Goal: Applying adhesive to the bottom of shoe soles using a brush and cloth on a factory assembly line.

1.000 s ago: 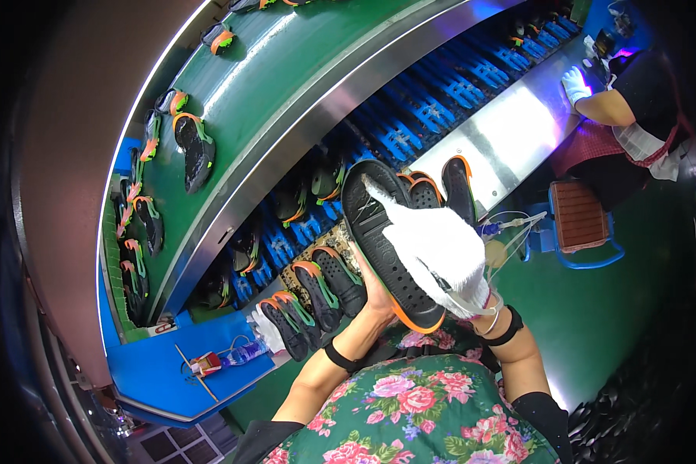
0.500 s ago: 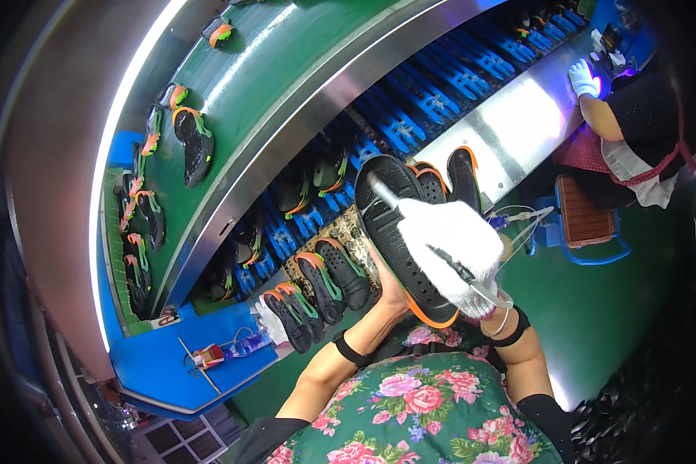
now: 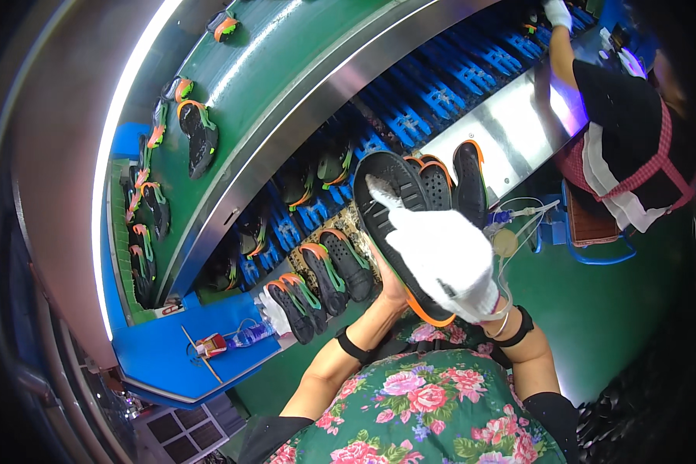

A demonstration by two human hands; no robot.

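Note:
My bare left hand [image 3: 392,282] grips a black clog [image 3: 373,218] from its left side, tilted so that its long ridged face shows, with an orange edge towards me. Over it, my right hand [image 3: 445,259], in a white glove, is closed around a pale-tipped brush [image 3: 384,193]. The tip rests at or just above the far end of the clog; contact is hard to tell. The glove hides the brush's handle and the clog's middle. A thin clear tube [image 3: 505,298] runs along my right wrist.
More clogs [image 3: 346,263] with orange and green trim stand to the left. Others [image 3: 469,182] stand on the right, by a metal ledge [image 3: 518,139]. Blue racks [image 3: 441,100] and a green conveyor [image 3: 286,62] lie beyond. A co-worker [image 3: 619,131] is at the right. A bottle [image 3: 251,334] lies on a blue table [image 3: 158,363].
My gloved hand has turned over the clog and now covers more of its middle, the brush tip staying near the far end. The co-worker's gloved hand has reached farther away, towards the racks.

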